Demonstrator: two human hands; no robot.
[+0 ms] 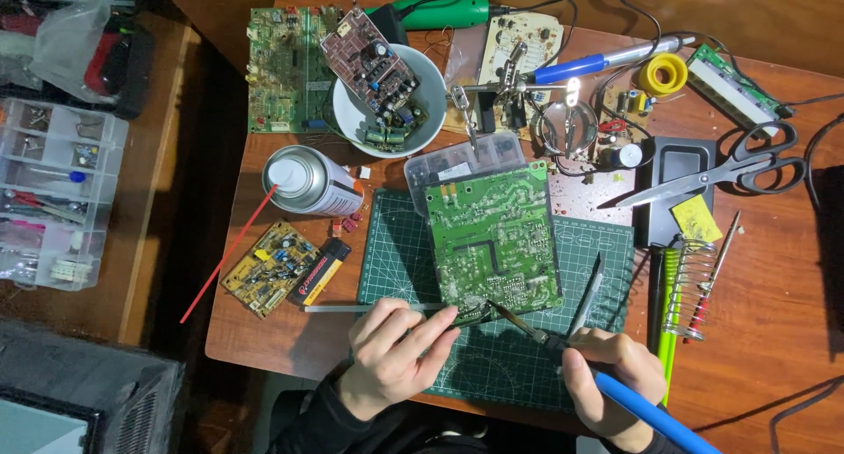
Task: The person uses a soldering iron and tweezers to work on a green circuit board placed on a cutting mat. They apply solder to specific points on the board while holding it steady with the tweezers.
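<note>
Head view, frame centre: green board (495, 239) on mat (396, 243); stiff, light, fragile, best held by edges. Left hand (391, 353) fingers pinch tweezers (387, 308); right hand (611, 370) grips soldering iron (563, 344).

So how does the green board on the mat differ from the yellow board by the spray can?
The green board is much larger than the yellow board. The green board shows its solder side; the yellow board shows its components. The green board lies on the mat; the yellow board lies on bare table. Both lie flat.
</note>
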